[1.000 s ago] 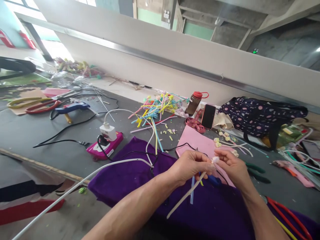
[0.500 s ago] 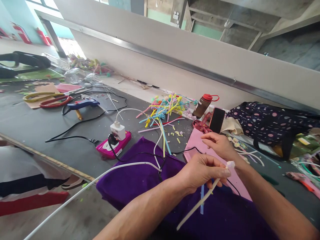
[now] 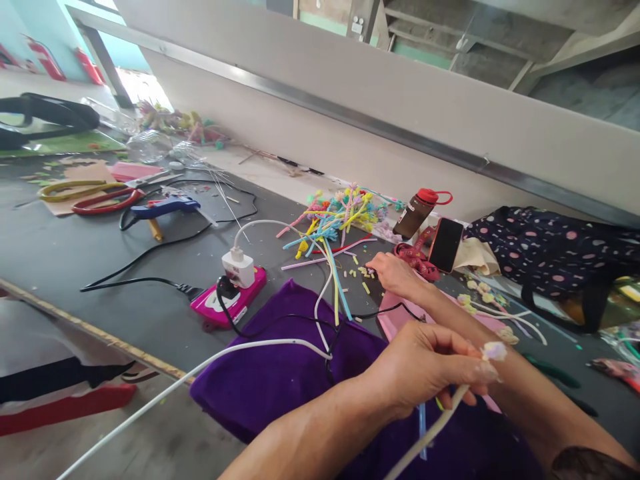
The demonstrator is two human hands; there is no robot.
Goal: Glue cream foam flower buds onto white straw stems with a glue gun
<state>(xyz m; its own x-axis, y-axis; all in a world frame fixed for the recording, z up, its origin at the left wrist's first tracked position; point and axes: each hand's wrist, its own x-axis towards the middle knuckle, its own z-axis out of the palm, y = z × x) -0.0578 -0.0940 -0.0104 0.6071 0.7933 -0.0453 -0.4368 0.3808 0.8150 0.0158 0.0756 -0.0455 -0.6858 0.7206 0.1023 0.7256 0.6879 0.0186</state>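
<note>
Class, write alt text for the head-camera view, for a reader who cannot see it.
The left hand pinches a white pipe cleaner tipped with a pale bud over a purple cloth, while the right hand stretches to cut yellow bits beside a heap of coloured pipe cleaners on the grey table.

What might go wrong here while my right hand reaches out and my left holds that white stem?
The right hand reaches toward the yellow bits with its forearm over a loose black cable; pulling back might snag it. The propped phone and the bottle stand close by that hand; a stray knock might tip either. The left hand pinches the white stem only near its tip, so it might slip.
</note>
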